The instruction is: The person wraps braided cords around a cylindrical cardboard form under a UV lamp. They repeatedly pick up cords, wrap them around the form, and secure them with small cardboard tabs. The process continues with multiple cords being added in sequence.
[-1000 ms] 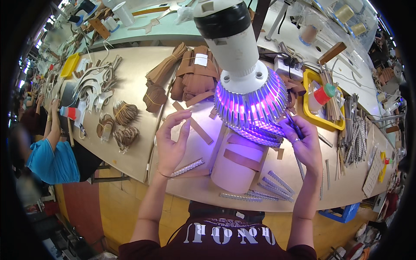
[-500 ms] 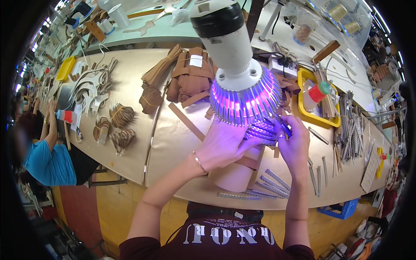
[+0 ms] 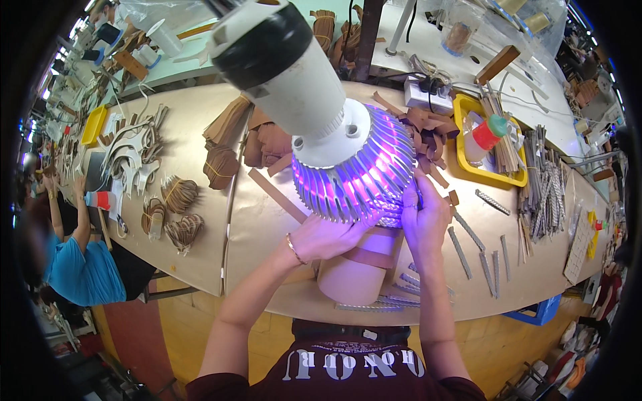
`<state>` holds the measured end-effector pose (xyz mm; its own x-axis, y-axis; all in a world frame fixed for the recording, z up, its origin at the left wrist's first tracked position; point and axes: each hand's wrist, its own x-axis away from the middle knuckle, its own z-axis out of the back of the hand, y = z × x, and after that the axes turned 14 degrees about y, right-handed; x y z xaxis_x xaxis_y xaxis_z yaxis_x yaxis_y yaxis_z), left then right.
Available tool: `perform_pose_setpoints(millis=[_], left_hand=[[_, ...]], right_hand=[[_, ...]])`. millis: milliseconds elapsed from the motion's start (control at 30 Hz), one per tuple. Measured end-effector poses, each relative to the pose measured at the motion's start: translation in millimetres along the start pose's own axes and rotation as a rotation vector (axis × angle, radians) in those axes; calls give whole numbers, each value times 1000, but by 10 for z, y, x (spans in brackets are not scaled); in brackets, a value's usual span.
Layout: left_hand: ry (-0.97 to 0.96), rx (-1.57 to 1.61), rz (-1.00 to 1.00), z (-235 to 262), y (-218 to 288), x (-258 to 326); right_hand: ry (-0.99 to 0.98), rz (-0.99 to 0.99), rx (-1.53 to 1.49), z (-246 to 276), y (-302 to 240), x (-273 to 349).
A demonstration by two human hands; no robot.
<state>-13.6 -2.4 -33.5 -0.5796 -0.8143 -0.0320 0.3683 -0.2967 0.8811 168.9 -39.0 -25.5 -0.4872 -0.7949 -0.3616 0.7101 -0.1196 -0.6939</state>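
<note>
Under a lamp (image 3: 358,167) with a ribbed metal rim and violet glow, a braided strip (image 3: 390,215) lies across the top of a tan cylinder (image 3: 344,281). My left hand (image 3: 328,235) is closed at the strip's left part, its fingertips partly hidden by the lamp rim. From the right, my right hand (image 3: 426,219) pinches the strip's other end, thumb upward; a small dark thing shows by its fingers, too unclear to name. A brown leather band (image 3: 369,258) wraps the cylinder below the strip.
Loose braided strips (image 3: 460,252) lie right of my right arm. A yellow tray (image 3: 463,144) holds a red-capped bottle (image 3: 487,136) and strips. Bundled brown straps (image 3: 221,164) and coiled bundles (image 3: 179,194) lie left. A co-worker in a blue top (image 3: 83,271) sits far left.
The lamp now appears farther left and covers more of the braided strip. My right hand has shifted left and slightly down, and my left hand sits a little lower. Both stay at the strip.
</note>
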Motion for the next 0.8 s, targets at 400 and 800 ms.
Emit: perform_pose_setpoints(millis=[400, 800], left_hand=[[115, -20, -41, -32, -18, -22], [348, -374, -149, 229, 186, 92]], right_hand=[[-6, -162, -238, -220, 189, 110], [228, -138, -419, 477, 82, -68]])
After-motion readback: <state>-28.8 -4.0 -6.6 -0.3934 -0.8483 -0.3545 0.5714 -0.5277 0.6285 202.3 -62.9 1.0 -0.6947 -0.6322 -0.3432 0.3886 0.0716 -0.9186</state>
